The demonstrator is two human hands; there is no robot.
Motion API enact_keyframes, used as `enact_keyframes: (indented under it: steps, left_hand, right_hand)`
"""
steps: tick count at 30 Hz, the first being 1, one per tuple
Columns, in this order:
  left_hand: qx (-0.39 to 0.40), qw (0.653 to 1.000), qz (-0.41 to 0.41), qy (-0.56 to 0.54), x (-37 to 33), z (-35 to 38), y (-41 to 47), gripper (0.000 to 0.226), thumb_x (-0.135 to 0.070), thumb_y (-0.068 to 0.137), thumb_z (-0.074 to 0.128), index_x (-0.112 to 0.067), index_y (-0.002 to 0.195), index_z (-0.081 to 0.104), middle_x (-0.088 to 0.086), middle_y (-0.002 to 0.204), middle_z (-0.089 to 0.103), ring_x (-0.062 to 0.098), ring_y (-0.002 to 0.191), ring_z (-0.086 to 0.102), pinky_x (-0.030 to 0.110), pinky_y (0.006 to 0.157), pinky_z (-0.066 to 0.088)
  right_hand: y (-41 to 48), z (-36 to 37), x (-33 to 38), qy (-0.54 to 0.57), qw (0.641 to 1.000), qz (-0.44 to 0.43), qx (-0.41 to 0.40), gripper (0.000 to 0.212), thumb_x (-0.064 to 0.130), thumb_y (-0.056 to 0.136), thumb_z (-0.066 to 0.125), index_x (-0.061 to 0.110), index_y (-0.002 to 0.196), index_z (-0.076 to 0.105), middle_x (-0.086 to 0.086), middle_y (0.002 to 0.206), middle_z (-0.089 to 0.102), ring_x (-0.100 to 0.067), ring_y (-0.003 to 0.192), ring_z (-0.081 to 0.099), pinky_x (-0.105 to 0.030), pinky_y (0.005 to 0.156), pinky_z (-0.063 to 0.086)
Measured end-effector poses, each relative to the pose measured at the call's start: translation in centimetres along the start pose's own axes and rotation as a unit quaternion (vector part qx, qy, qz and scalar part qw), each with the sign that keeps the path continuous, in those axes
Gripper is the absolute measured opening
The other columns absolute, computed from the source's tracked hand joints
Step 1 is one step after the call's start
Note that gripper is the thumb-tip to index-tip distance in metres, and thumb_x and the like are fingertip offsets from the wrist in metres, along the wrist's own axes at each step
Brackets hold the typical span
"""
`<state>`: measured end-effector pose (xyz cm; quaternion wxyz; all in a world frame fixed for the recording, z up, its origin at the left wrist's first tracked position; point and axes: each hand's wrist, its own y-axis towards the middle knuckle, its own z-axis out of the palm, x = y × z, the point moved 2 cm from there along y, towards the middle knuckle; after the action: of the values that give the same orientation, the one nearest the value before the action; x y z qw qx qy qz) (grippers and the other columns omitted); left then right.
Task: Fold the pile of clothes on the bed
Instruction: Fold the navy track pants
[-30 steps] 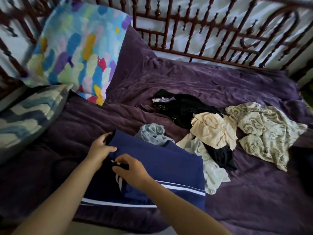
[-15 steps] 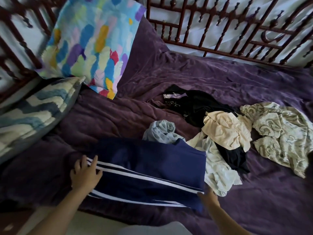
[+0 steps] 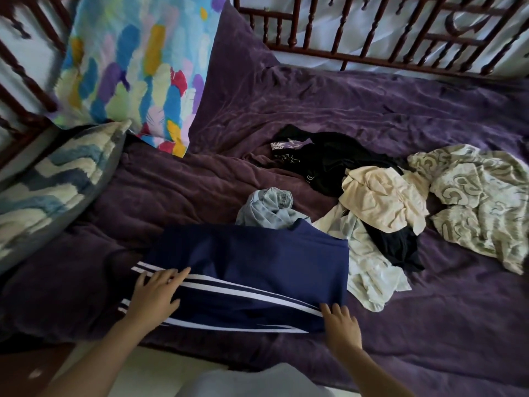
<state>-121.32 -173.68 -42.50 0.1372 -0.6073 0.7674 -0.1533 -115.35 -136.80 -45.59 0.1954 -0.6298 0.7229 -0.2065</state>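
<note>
A navy garment with white side stripes point(image 3: 252, 270) lies folded flat near the bed's front edge. My left hand point(image 3: 156, 290) rests flat on its left end, fingers straight. My right hand point(image 3: 340, 320) presses its lower right corner with straight fingers. Behind it sits a crumpled light-blue denim piece point(image 3: 269, 207). To the right lies the unfolded pile: a black printed shirt point(image 3: 323, 159), a cream top point(image 3: 380, 196), a pale mint garment point(image 3: 372, 270), a small black piece point(image 3: 398, 247) and a patterned beige-grey cloth point(image 3: 481, 202).
A purple blanket point(image 3: 343, 104) covers the bed. A colourful feather-print pillow point(image 3: 137, 67) and a blue-white zigzag cushion point(image 3: 48, 190) lean at the left. A dark wooden spindle rail point(image 3: 372, 38) runs along the back and left. Floor shows below the bed edge.
One second ago both hands pinched the navy garment's left part. They have since spread apart, the fold has been laid over, and both hands now lie flat on its two ends.
</note>
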Motion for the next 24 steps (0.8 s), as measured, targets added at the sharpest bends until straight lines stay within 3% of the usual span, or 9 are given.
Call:
enact_keyframes:
  steps: [2,3,5,9,11,15,17,20,24]
  left_hand:
    - [-0.046,0.999,-0.002,0.012,0.4,0.6,0.5,0.076,-0.016,0.016,0.095,-0.013,0.089,0.074,0.002,0.077,0.069,0.026,0.063,0.067,0.043,0.055,0.052]
    - [-0.057,0.998,-0.002,0.008,0.5,0.4,0.5,0.068,-0.011,0.013,0.094,-0.013,0.077,0.071,0.0,0.068,0.066,0.025,0.055,0.063,0.037,0.048,0.05]
    - [-0.088,0.996,0.022,0.004,0.6,-1.0,0.2,0.062,-0.002,0.014,0.091,-0.013,0.067,0.061,0.0,0.06,0.059,0.024,0.049,0.057,0.029,0.041,0.044]
    - [-0.135,0.99,0.035,-0.031,0.8,-1.9,-1.0,0.063,0.011,0.017,0.084,-0.01,0.067,0.052,0.004,0.063,0.053,0.023,0.048,0.053,0.021,0.039,0.029]
    - [-0.144,0.988,0.023,-0.051,0.9,-1.7,-1.4,0.061,0.016,0.019,0.081,-0.009,0.065,0.05,0.004,0.063,0.051,0.022,0.047,0.051,0.019,0.04,0.024]
    - [-0.111,0.993,-0.024,-0.032,1.1,0.0,-1.7,0.055,0.014,0.021,0.082,-0.006,0.063,0.053,0.009,0.065,0.054,0.029,0.05,0.051,0.027,0.041,0.031]
    - [-0.075,0.995,-0.061,-0.008,0.6,0.3,-1.9,0.048,0.005,0.034,0.086,-0.006,0.075,0.062,0.014,0.084,0.062,0.035,0.067,0.058,0.039,0.05,0.043]
    - [-0.047,0.993,-0.113,0.0,-0.5,0.3,-1.7,0.056,-0.023,0.063,0.081,-0.014,0.114,0.06,0.012,0.129,0.052,0.031,0.116,0.047,0.048,0.088,0.043]
    - [-0.041,0.997,0.035,0.05,-3.8,0.6,-0.4,0.099,-0.029,0.016,0.086,-0.017,0.11,0.057,0.017,0.11,0.064,0.029,0.105,0.042,0.05,0.066,0.054]
  right_hand:
    - [-0.3,0.5,-1.3,0.031,0.999,0.011,-0.036,0.071,0.01,0.015,0.09,0.011,0.082,0.067,-0.006,0.069,0.059,-0.028,0.057,0.061,-0.033,0.034,0.042]
    - [-0.1,0.6,-2.1,0.073,0.996,0.015,-0.055,0.072,0.004,0.011,0.088,0.012,0.076,0.06,-0.005,0.062,0.055,-0.027,0.048,0.057,-0.027,0.027,0.029]
    - [-0.7,0.1,-3.2,0.105,0.989,0.034,-0.101,0.066,-0.006,0.023,0.085,0.011,0.075,0.048,-0.008,0.062,0.053,-0.029,0.048,0.056,-0.022,0.032,0.016]
    - [-1.7,-1.2,-4.7,0.272,0.927,0.158,-0.207,0.026,-0.015,0.069,0.055,0.006,0.082,0.047,-0.018,0.089,0.052,-0.039,0.088,0.054,-0.035,0.058,0.03]
    - [-1.5,-0.8,-4.9,0.313,0.916,0.173,-0.183,0.026,-0.011,0.075,0.048,0.005,0.096,0.051,-0.019,0.099,0.055,-0.041,0.096,0.053,-0.038,0.068,0.032]
    - [-1.3,2.0,-4.4,0.248,0.964,0.089,-0.027,0.054,0.005,0.082,0.05,0.016,0.134,0.042,-0.007,0.134,0.049,-0.03,0.119,0.048,-0.035,0.09,0.038]
    - [-1.7,3.2,-4.3,0.303,0.948,0.098,0.022,0.05,0.009,0.085,0.051,0.019,0.134,0.044,-0.003,0.137,0.048,-0.026,0.118,0.052,-0.032,0.089,0.041]
    - [-2.0,3.9,-4.6,0.311,0.943,0.11,0.028,0.05,0.014,0.086,0.055,0.021,0.134,0.043,-0.002,0.132,0.055,-0.025,0.114,0.056,-0.03,0.078,0.039]
    - [-0.8,4.5,-5.4,0.241,0.964,0.116,0.003,0.05,0.014,0.091,0.044,0.025,0.139,0.034,-0.005,0.131,0.052,-0.027,0.118,0.048,-0.033,0.088,0.041]
